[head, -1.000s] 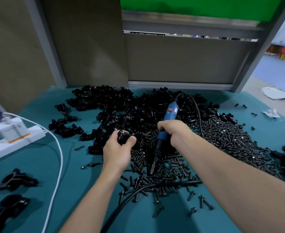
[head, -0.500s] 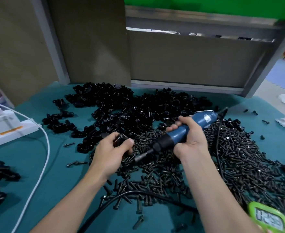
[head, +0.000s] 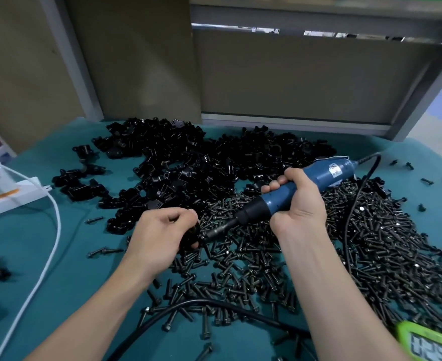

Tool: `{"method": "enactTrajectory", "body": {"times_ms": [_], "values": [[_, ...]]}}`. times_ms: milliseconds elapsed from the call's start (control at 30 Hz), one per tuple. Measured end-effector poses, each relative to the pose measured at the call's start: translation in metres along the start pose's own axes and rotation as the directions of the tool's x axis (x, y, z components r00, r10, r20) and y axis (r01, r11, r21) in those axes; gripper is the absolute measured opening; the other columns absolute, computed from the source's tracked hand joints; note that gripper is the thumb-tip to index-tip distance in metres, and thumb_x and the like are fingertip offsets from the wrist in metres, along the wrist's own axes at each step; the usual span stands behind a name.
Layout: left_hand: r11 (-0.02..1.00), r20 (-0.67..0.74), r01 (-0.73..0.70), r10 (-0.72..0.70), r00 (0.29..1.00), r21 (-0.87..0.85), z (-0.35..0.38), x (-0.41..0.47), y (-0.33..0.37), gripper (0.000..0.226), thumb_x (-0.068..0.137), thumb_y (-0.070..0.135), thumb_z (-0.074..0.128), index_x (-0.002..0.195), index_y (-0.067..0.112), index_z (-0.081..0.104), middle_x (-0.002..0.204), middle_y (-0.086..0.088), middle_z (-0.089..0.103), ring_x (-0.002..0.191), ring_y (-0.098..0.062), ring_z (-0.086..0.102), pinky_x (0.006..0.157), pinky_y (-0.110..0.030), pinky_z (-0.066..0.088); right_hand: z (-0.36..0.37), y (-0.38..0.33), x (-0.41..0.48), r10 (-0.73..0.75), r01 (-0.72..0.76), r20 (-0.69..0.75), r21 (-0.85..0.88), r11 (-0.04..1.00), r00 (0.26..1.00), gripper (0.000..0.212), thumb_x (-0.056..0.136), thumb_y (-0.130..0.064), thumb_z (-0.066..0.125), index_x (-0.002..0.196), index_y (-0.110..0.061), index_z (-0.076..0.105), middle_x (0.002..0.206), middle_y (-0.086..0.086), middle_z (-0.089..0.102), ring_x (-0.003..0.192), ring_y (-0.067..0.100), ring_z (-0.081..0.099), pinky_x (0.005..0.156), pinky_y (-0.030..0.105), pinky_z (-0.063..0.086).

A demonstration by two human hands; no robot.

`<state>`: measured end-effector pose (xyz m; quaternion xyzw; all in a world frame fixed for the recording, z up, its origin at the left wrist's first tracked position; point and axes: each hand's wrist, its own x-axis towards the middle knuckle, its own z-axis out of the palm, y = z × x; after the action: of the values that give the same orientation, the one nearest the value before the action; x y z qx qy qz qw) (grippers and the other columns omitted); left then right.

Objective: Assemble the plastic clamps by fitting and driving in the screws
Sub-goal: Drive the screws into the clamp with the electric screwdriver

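Blue screwdriver [head: 272, 201] against clamp [head: 194, 234]; label [head: 335, 173] illegible

Blue screwdriver [head: 303, 188] in right hand [head: 296, 204], tip against left hand [head: 160, 235]'s clamp [head: 192, 237].

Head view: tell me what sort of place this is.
Probably a factory assembly bench: a heap of black plastic clamps, a spread of loose screws, and a corded blue electric screwdriver in the right hand.
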<state>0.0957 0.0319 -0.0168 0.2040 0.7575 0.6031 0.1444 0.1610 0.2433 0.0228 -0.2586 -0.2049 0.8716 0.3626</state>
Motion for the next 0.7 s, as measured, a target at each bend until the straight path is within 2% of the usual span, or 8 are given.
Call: {"method": "enactTrajectory", "body": {"times_ms": [67, 167, 267, 400, 533, 700], "values": [[1.0, -0.003, 0.015, -0.015, 1.0, 0.005, 0.0004, -0.0002, 0.0006, 0.042, 0.071, 0.062, 0.058, 0.082, 0.028, 0.081, 0.068, -0.006, 0.076, 0.053, -0.024, 0.06, 0.047, -0.028, 0.036, 0.001, 0.0003, -0.0009, 0.002, -0.002, -0.001, 0.0, 1.0, 1.0, 0.021, 0.087, 0.003, 0.064, 0.076, -0.009, 0.051, 0.056, 0.002, 0.051, 0.044, 0.016, 0.049, 0.051, 0.028, 0.051], [1.0, -0.008, 0.02, -0.02, 1.0, 0.01, 0.0001, -0.0011, 0.0015, 0.04, 0.069, 0.063, 0.058, 0.082, 0.033, 0.081, 0.066, -0.005, 0.075, 0.05, -0.015, 0.061, 0.044, -0.021, 0.035, 0.0014, 0.0005, -0.0025, -0.001, 0.001, -0.01, 0.004, 1.0, 1.0, 0.021, 0.088, 0.003, 0.064, 0.076, -0.009, 0.051, 0.057, 0.002, 0.051, 0.045, 0.015, 0.049, 0.051, 0.028, 0.051], [1.0, -0.017, 0.026, -0.026, 1.0, 0.007, 0.0004, -0.0014, 0.0019, 0.04, 0.069, 0.062, 0.059, 0.082, 0.031, 0.081, 0.067, -0.006, 0.076, 0.057, -0.036, 0.066, 0.046, -0.026, 0.035, 0.0004, 0.0008, -0.0034, -0.005, 0.005, -0.006, 0.01, 1.0, 1.0, 0.021, 0.088, 0.003, 0.063, 0.076, -0.009, 0.052, 0.057, 0.002, 0.052, 0.046, 0.015, 0.049, 0.052, 0.028, 0.051], [1.0, -0.014, 0.026, -0.026, 1.0, -0.014, 0.001, -0.0011, 0.0031, 0.038, 0.07, 0.058, 0.06, 0.076, 0.027, 0.08, 0.064, -0.007, 0.074, 0.053, -0.019, 0.068, 0.043, -0.02, 0.036, -0.0008, 0.0021, -0.0027, 0.0, 0.0, 0.001, 0.038, 0.999, 1.0, 0.02, 0.087, 0.004, 0.063, 0.078, -0.01, 0.051, 0.058, 0.002, 0.052, 0.046, 0.016, 0.049, 0.053, 0.028, 0.052], [0.999, 0.006, 0.035, -0.035, 0.999, -0.01, -0.0001, -0.0009, 0.0013, 0.042, 0.069, 0.061, 0.058, 0.076, 0.026, 0.08, 0.065, -0.007, 0.075, 0.051, -0.022, 0.057, 0.046, -0.026, 0.033, -0.0005, 0.0039, -0.0029, 0.006, -0.006, 0.007, 0.049, 0.999, 1.0, 0.022, 0.086, 0.004, 0.063, 0.075, -0.01, 0.05, 0.057, 0.002, 0.052, 0.045, 0.015, 0.049, 0.053, 0.027, 0.053], [0.999, -0.019, 0.036, -0.037, 0.999, -0.03, -0.0008, 0.0013, -0.0005, 0.044, 0.067, 0.059, 0.061, 0.074, 0.02, 0.079, 0.066, -0.007, 0.075, 0.059, -0.025, 0.073, 0.047, -0.025, 0.042, -0.0019, 0.0034, -0.0019, 0.015, -0.015, -0.002, 0.061, 0.998, 1.0, 0.023, 0.087, 0.003, 0.063, 0.073, -0.01, 0.05, 0.057, 0.002, 0.051, 0.046, 0.016, 0.048, 0.052, 0.028, 0.051]]}}
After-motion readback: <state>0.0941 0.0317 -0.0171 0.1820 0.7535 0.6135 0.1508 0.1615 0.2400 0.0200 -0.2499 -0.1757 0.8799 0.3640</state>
